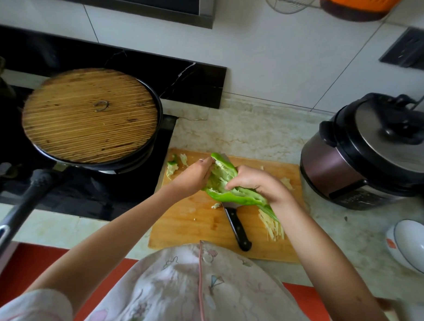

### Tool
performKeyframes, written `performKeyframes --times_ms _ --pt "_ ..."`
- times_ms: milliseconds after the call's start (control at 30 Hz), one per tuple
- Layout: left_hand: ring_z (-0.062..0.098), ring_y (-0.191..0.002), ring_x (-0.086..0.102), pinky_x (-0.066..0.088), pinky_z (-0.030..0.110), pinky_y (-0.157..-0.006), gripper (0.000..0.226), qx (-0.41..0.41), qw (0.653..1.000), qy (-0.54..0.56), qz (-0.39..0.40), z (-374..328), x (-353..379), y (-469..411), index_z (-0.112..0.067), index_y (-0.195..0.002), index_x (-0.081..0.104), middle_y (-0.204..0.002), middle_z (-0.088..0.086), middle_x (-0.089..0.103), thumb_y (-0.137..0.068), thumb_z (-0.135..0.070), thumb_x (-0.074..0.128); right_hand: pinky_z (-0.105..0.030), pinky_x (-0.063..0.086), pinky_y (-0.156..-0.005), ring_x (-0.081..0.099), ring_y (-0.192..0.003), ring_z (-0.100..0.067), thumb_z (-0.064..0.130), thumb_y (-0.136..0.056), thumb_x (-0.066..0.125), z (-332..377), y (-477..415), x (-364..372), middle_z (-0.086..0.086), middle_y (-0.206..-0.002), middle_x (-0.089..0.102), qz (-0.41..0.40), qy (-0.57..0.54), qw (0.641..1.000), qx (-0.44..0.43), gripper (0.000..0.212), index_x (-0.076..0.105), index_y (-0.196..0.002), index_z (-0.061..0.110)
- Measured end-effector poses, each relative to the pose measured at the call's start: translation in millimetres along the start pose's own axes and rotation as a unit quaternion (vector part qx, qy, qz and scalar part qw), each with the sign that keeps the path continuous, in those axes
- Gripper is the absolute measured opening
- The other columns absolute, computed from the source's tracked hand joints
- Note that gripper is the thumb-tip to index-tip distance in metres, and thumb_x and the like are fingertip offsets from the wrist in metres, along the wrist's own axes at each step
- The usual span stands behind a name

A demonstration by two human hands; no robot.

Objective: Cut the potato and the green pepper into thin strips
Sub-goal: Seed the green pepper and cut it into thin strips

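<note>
Centre frame: left hand (194, 176) and right hand (260, 185) both curled round the split-open long green pepper (227, 183), held above the bamboo cutting board (196, 221). Light, floppy, slick-skinned; likely best gripped by the edges. Black-handled knife (237, 228) idle.

Showing waxy gloss on green pepper (243, 199) skin, paler matt flesh inside. Showing pale, matt cut faces on potato strips (273, 228). Showing smooth light wood on cutting board (191, 221), glossy black plastic on knife handle (238, 229). Showing matt, stained slatted wood on pan lid (90, 115). Gleaming brushed metal on pressure cooker (383, 140) lid, satin brown on body. Shining white glaze on bowl (416, 247). Showing soft printed cloth on garment (186, 288).
</note>
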State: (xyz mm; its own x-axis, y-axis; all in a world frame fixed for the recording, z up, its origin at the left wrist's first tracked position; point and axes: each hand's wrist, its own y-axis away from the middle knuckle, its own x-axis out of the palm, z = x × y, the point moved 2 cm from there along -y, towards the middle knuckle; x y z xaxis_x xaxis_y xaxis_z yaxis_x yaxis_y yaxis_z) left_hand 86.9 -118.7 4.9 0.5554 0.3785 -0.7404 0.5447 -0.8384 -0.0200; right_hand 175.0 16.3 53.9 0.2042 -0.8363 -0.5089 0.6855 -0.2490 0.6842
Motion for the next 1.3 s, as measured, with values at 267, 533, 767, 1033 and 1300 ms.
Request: performKeyframes --times_ms 267,533,767,1033,1300 --pt "0.009 -0.067 0.045 0.037 0.023 -0.062 0.03 -0.047 0.991 0.121 -0.01 2 -14 -3 -0.006 -0.09 0.053 -0.078 0.001 0.051 -0.081 -0.023 0.076 -0.036 0.051 -0.074 0.063 -0.077 -0.023 0.01 -0.08 0.069 -3 1 8 -0.012 -0.088 0.068 0.048 -0.021 0.999 0.004 0.027 0.067 -0.104 -0.003" --pt "0.023 -0.07 0.058 0.043 0.035 -0.058 0.053 -0.095 0.995 -0.009 -0.014 -18 -21 -10 -0.008 -0.1 0.051 -0.078 0.005 0.061 -0.077 -0.049 0.074 -0.036 0.049 -0.084 0.064 -0.091 -0.025 0.025 -0.064 0.071 11 5 11 -0.013 -0.102 0.068 0.029 -0.036 0.999 -0.013 0.05 0.064 -0.108 0.005" --pt "0.031 -0.078 0.062 0.046 0.037 -0.06 0.038 -0.076 0.994 -0.078 -0.024 -19 -23 -3 -0.006 -0.115 0.046 -0.086 0.01 0.065 -0.092 -0.033 0.06 -0.033 0.052 -0.081 0.067 -0.084 -0.023 0.012 -0.077 0.071 9 8 17 -0.011 -0.095 0.07 -0.007 -0.061 0.998 -0.016 0.026 0.067 -0.102 0.008" --pt "0.034 -0.079 0.063 0.052 0.047 -0.069 0.007 -0.121 0.982 0.132 -0.055 -7 -15 -1 -0.002 -0.093 0.055 -0.085 0.018 0.065 -0.088 0.002 0.054 -0.027 0.05 -0.066 0.064 -0.075 -0.018 0.013 -0.08 0.068 15 8 23 -0.012 -0.098 0.069 -0.024 -0.031 0.999 -0.011 0.03 0.062 -0.109 0.005" --pt "-0.003 -0.053 0.054 0.044 0.019 -0.056 0.028 -0.185 0.941 0.269 -0.088 11 -33 -2 -0.015 -0.073 0.059 -0.067 -0.006 0.062 -0.093 0.004 0.052 -0.026 0.042 -0.06 0.058 -0.067 -0.019 0.014 -0.079 0.065 10 11 16 -0.006 -0.082 0.061 -0.072 0.02 0.997 0.009 0.023 0.06 -0.1 0.007"
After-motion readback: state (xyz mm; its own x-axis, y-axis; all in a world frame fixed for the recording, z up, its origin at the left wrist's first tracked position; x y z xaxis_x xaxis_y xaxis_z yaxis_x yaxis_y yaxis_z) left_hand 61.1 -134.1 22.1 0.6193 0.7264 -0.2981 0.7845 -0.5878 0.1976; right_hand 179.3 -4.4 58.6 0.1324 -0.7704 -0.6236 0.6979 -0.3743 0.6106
